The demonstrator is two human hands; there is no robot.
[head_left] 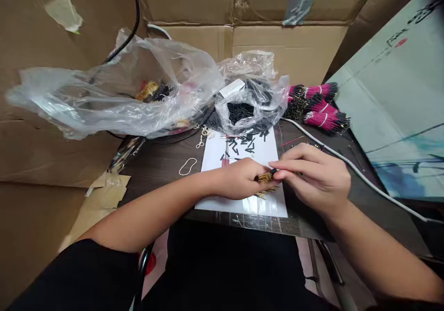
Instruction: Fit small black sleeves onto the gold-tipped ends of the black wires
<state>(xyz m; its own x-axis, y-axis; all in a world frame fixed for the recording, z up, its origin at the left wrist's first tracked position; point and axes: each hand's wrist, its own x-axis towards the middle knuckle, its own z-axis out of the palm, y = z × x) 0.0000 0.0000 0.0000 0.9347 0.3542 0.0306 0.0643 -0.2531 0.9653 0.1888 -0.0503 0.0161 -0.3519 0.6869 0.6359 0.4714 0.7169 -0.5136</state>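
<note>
- Head cam view, looking down at a dark table [156, 181] with a person's two bare hands working right in the middle of it.
- Left hand [239, 179]: the fingers are curled in tight around a small bunch of gold pins [265, 177], pinching them from the left side.
- Right hand [314, 177]: thumb and first finger [279, 165] are closed down narrow on a short black tube [274, 171] sitting at the end of that bunch. It's a tiny spot, so the exact grip is a bit hard to see.
- Both hands are touching over a white sheet of paper [243, 204], and a few more loose gold pins [266, 193] poke out just under them.
- Short black tubes [243, 144] are scattered on the top part of the sheet, right below a clear plastic bag [239, 112] stuffed with more of the same.
- Left of that bag sits a bigger, crumpled plastic bag [104, 98] with some gold and black bits inside.
- On the table there's a rubber band [187, 166] beside the sheet, plus a few small metal clips [200, 139] near its top corner.
- Off to the right: bundles of pink wires [326, 121] with black ends, and a grey cable [347, 172] running along the table, just past the right hand.
- Cardboard box walls [287, 52] stand behind everything.
</note>
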